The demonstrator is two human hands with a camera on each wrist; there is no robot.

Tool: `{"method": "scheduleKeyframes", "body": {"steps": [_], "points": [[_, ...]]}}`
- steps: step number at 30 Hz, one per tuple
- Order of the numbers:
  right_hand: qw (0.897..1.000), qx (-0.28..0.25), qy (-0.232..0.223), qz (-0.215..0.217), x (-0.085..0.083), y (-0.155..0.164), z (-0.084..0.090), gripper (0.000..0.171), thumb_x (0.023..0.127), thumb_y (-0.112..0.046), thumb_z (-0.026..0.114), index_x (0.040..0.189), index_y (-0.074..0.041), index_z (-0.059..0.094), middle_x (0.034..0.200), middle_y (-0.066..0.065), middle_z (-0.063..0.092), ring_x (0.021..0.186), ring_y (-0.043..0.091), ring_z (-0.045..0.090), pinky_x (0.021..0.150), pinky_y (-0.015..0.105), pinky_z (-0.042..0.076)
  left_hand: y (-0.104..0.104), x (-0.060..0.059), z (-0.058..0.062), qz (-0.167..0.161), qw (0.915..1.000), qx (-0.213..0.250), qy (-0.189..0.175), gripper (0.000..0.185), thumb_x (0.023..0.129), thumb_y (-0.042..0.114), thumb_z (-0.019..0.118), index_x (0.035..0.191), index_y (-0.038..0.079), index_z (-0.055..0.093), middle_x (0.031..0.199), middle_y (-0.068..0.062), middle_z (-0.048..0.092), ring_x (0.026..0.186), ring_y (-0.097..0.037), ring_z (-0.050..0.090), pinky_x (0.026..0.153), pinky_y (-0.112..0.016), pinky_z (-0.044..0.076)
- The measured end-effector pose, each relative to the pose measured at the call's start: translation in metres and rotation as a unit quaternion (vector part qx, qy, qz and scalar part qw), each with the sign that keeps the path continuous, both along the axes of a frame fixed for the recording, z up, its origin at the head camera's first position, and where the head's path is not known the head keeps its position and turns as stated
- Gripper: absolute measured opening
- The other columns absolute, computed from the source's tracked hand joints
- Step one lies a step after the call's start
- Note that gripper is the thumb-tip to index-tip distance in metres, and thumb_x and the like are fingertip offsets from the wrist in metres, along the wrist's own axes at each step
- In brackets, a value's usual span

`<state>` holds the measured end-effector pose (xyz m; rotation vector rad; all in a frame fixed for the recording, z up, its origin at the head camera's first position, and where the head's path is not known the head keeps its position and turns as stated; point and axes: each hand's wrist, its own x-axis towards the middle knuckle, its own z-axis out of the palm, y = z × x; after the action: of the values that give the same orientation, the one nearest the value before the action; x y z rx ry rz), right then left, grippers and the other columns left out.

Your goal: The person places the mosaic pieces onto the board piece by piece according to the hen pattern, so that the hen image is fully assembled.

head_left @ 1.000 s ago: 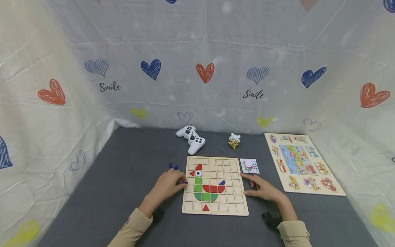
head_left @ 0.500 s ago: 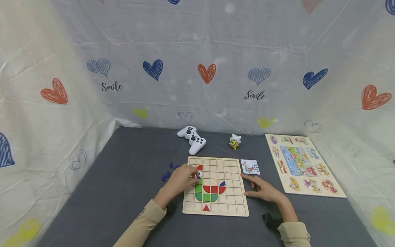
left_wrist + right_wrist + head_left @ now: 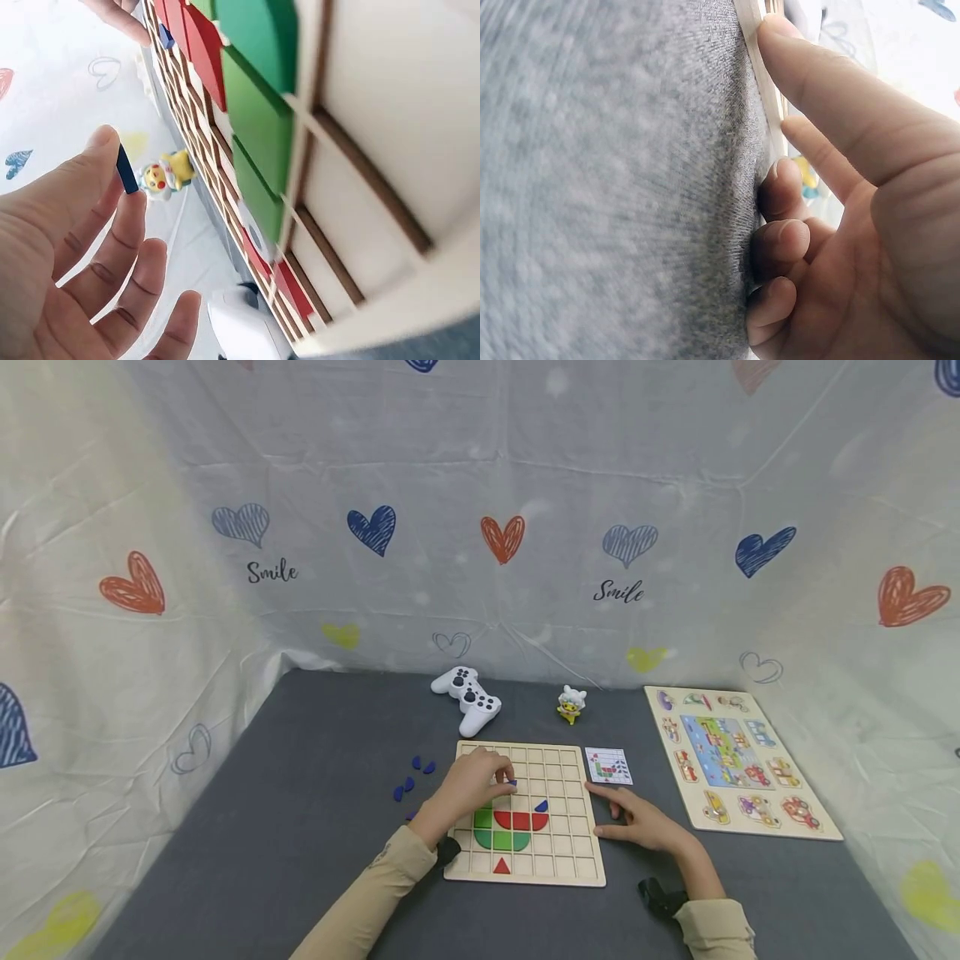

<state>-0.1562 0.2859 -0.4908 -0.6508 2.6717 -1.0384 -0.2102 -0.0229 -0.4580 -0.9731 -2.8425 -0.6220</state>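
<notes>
The left hand pinched a small blue piece between thumb and forefinger, its other fingers spread loose. A second earlier that hand had been at the left edge of the wooden grid board; it had since carried the piece right, over the board's middle cells above the red and green shapes, so placing looked close. The right hand stayed relaxed, steadying the board's right edge. Spare blue pieces lay left of the board.

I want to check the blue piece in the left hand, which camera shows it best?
The left wrist view: the blue piece shows edge-on, pinched at the left hand fingertips. The head view shows only a blue speck over the board. The right wrist view misses it.
</notes>
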Motion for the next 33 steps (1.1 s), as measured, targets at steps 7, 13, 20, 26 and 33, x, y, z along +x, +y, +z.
{"method": "scheduleKeyframes", "body": {"steps": [7, 13, 20, 26, 33], "points": [[1.0, 0.0, -0.003, 0.0, 0.0, 0.0, -0.001, 0.069, 0.082, -0.032, 0.07, 0.14, -0.009, 0.041, 0.081, 0.003, 0.04, 0.059, 0.008, 0.031, 0.053, 0.022, 0.03, 0.017, -0.006, 0.002, -0.011, 0.9997, -0.004, -0.022, 0.013, 0.079, 0.035, 0.072, 0.081, 0.023, 0.067, 0.073, 0.009, 0.06, 0.072, -0.008, 0.049, 0.059, -0.021, 0.038], [1.0, 0.002, -0.002, 0.0, -0.001, 0.0, -0.002, 0.069, 0.082, -0.032, 0.07, 0.139, -0.009, 0.041, 0.08, 0.003, 0.039, 0.06, 0.007, 0.03, 0.053, 0.022, 0.03, 0.031, -0.01, 0.002, -0.018, 0.9993, -0.021, -0.026, 0.014, 0.079, 0.035, 0.072, 0.081, 0.023, 0.067, 0.074, 0.009, 0.061, 0.071, -0.008, 0.05, 0.059, -0.021, 0.038], [1.0, 0.003, 0.003, 0.001, -0.001, -0.001, -0.001, 0.068, 0.082, -0.031, 0.07, 0.139, -0.008, 0.041, 0.08, 0.003, 0.039, 0.06, 0.006, 0.03, 0.053, 0.021, 0.03, 0.049, -0.012, 0.001, -0.02, 0.9986, -0.041, -0.027, 0.013, 0.08, 0.035, 0.072, 0.082, 0.023, 0.067, 0.069, 0.011, 0.057, 0.071, -0.007, 0.049, 0.06, -0.022, 0.037], [1.0, 0.003, 0.005, 0.001, 0.0, -0.001, 0.0, 0.069, 0.082, -0.032, 0.07, 0.139, -0.007, 0.041, 0.08, 0.003, 0.039, 0.06, 0.005, 0.029, 0.054, 0.022, 0.03, 0.066, -0.015, 0.001, -0.012, 0.9976, -0.058, -0.036, 0.012, 0.079, 0.035, 0.072, 0.081, 0.024, 0.067, 0.065, 0.011, 0.057, 0.07, -0.009, 0.048, 0.06, -0.024, 0.036], [1.0, -0.001, 0.009, 0.007, 0.0, -0.001, 0.0, 0.069, 0.082, -0.032, 0.069, 0.139, -0.007, 0.041, 0.08, 0.004, 0.039, 0.062, 0.006, 0.031, 0.056, 0.022, 0.03, 0.079, -0.024, -0.011, -0.008, 0.9968, -0.071, -0.036, 0.011, 0.08, 0.035, 0.072, 0.078, 0.025, 0.066, 0.065, 0.013, 0.059, 0.068, -0.008, 0.05, 0.062, -0.026, 0.038]]}}
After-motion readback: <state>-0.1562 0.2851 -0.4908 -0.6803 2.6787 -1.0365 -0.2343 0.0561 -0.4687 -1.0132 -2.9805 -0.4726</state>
